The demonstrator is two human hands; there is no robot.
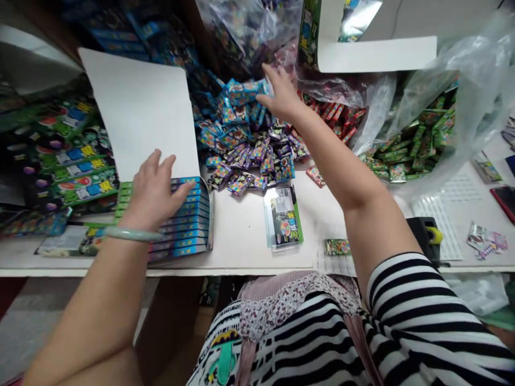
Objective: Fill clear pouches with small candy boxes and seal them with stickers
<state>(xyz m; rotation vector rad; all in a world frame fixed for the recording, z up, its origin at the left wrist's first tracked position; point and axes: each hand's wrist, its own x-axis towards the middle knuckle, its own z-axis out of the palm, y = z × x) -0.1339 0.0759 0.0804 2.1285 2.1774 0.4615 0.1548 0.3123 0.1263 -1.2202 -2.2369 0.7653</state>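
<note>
My left hand [151, 187] is over the open display box [211, 214], fingers spread. Under and beside it, flat blue packets [189, 214] stand in a tight row, with some green-edged ones at the left. The box's white lid [148, 112] is raised behind. My right hand [281, 94] reaches to the loose pile of blue packets [235, 112], thumb and fingers apart around the end of one blue packet [245, 91]. Whether the fingers press on it is unclear. Purple packets [261, 155] lie just in front of the pile.
Red packets [338, 118] and a clear bag of green packets [418, 142] lie to the right. A flat printed card [285, 217] and a single green packet [337, 247] lie near the front edge. A black tape dispenser [426, 236] stands right; printed boxes [76, 155] stack at left.
</note>
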